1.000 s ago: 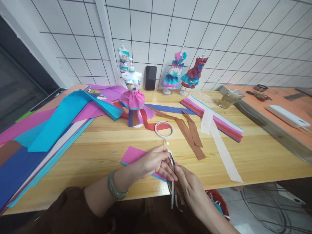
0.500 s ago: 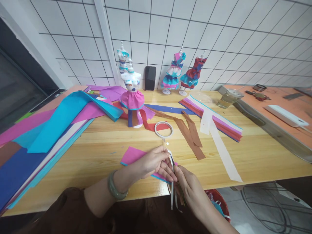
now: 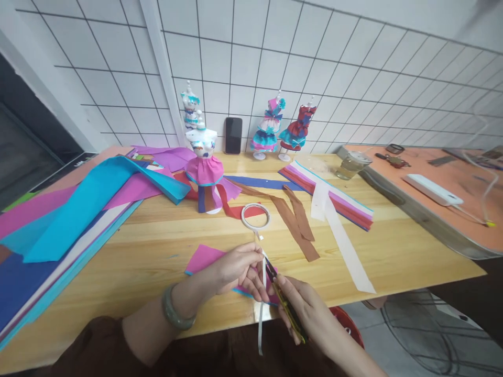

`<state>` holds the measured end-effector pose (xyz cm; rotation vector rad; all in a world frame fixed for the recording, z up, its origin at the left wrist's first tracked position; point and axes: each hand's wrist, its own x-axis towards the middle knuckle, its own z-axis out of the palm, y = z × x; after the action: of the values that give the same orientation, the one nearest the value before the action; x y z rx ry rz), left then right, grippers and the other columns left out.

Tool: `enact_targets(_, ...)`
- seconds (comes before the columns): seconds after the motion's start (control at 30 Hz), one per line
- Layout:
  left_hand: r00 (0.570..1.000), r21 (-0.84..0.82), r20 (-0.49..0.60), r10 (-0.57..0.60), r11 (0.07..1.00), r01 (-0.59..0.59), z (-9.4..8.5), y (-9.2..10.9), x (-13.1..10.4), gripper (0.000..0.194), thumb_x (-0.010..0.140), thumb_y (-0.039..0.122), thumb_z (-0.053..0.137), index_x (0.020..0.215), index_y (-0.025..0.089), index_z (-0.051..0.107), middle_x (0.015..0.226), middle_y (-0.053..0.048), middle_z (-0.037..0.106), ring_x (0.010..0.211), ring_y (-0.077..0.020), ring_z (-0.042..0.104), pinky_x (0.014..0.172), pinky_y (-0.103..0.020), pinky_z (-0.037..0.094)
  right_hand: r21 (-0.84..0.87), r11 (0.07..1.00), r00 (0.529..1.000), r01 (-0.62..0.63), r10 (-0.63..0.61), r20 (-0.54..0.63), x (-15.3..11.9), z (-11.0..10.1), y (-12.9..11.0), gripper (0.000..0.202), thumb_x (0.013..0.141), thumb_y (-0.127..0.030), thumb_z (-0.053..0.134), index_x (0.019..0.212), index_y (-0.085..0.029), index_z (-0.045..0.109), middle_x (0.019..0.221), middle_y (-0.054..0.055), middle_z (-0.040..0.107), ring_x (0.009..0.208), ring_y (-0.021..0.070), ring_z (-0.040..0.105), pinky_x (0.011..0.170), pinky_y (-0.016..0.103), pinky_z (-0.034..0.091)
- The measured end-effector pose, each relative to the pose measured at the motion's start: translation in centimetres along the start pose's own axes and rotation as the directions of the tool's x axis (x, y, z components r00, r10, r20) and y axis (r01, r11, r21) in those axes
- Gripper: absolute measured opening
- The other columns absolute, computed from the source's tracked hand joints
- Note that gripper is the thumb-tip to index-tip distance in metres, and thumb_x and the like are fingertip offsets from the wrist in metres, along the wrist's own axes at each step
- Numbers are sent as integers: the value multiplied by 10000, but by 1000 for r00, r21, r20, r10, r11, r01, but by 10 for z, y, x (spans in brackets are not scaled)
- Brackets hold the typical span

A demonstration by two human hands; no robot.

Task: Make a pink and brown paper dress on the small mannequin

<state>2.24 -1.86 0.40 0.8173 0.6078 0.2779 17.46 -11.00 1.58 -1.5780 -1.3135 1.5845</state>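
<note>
My left hand [image 3: 243, 269] pinches a narrow white strip of tape [image 3: 260, 327] between thumb and forefinger, the other fingers loosely curled. The strip hangs past the table's front edge, and its upper part seems to run up to the tape roll [image 3: 256, 227] lying flat beyond my hand. My right hand [image 3: 310, 303] grips dark scissors [image 3: 294, 317] with yellowish handles, their tips close to the strip beside my left fingertips. Whether the blades touch the tape I cannot tell. Beneath my left hand lies a pink paper piece [image 3: 202, 257] with a blue edge, partly covered.
A small dress form [image 3: 204, 170] in a pink skirt stands behind the roll; several more dressed forms and a phone [image 3: 233, 135] are by the wall. Paper strips lie left, including a turquoise one [image 3: 78, 204]. Brown strips [image 3: 293, 222], a white strip [image 3: 349, 246] and a cup [image 3: 352, 166] are right.
My view has shifted, moving the scene left and slightly down. The scissors have swung outward from the strip, so their handles now show. My left hand keeps its pinch.
</note>
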Motion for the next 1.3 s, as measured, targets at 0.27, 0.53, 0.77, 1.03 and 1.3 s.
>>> enact_targets(0.27, 998, -18, 56, -6, 1000, 7, -3, 4, 0, 173, 761, 329, 425, 815, 168, 396, 632, -24, 589, 499, -206, 646, 408, -234, 477, -125, 989, 997, 74, -77, -24, 2, -2, 0, 485, 892, -556, 223, 703, -177, 459, 481, -51, 459, 305, 52, 390, 320, 153, 294)
enact_targets(0.53, 987, 94, -159, 39, 995, -24, 2, 3, -1, 217, 809, 379, 462, 792, 169, 407, 576, 8, 560, 425, -155, 603, 368, -196, 432, -319, 940, 990, 118, -136, -33, 3, -2, -3, 480, 913, -514, 207, 746, -178, 507, 516, -30, 502, 338, 58, 424, 369, 163, 308)
enact_targets(0.77, 981, 147, -186, 61, 989, -33, 3, -1, 2, 205, 812, 379, 446, 787, 182, 394, 531, 21, 555, 379, -144, 571, 333, -190, 401, -375, 921, 989, 109, -138, -51, -2, -4, -7, 483, 914, -509, 202, 699, -181, 484, 494, -31, 485, 334, 61, 411, 390, 165, 316)
enact_targets(1.03, 965, 147, -249, 83, 988, -47, 1, 1, 0, 191, 822, 372, 419, 784, 189, 382, 496, 36, 528, 343, -129, 541, 303, -168, 357, -305, 948, 995, 94, -102, -11, -4, -5, -3, 525, 900, -551, 179, 635, -178, 435, 463, -41, 456, 316, 53, 404, 361, 149, 304)
enact_targets(1.3, 951, 124, -278, 132, 987, -101, -7, 6, -2, 214, 822, 399, 444, 802, 192, 392, 516, 25, 547, 333, -124, 526, 288, -167, 343, -213, 960, 981, 182, -193, -32, -17, -12, -5, 507, 893, -551, 224, 636, -174, 445, 504, -33, 465, 358, 65, 423, 370, 166, 311)
